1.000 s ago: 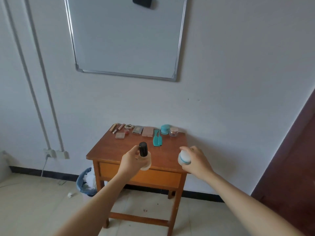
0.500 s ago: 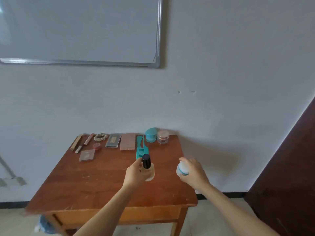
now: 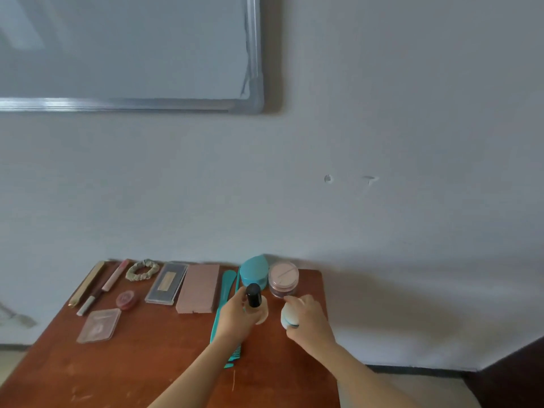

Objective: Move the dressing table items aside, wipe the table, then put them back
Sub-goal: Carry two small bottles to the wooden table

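On the wooden table (image 3: 123,369), along the wall edge, the items run from the left: a gold stick (image 3: 87,283) and a pink pencil (image 3: 115,275) lie slanted at the far left, with a darker pencil (image 3: 89,301) between and below them. At about 5 o'clock from these sits a clear flat case (image 3: 99,325), and at 1 o'clock from that case a small red pot (image 3: 126,300). A scrunchie (image 3: 142,270) lies at 12 o'clock from the pot. Just right of it is a dark palette (image 3: 167,283), then a pink box (image 3: 199,288) touching or nearly touching its right edge. A teal comb (image 3: 225,307) runs from 12 to 6 o'clock beside the box, its lower part hidden under the left forearm. The left hand (image 3: 235,318) is curled around a pale bottle (image 3: 260,312) with a black cap (image 3: 253,295), held upright, cap above the fingers; whether its base touches the table cannot be told. At 12 o'clock from that cap stands a teal jar (image 3: 253,273), and just right of it, touching or nearly so, a pink jar (image 3: 283,279). The right hand (image 3: 307,322) is wrapped around a white bottle (image 3: 289,316) with a teal band, at 6 o'clock from the pink jar, near the table's right edge. Above, at 11 o'clock, a whiteboard (image 3: 123,48) hangs on the wall.
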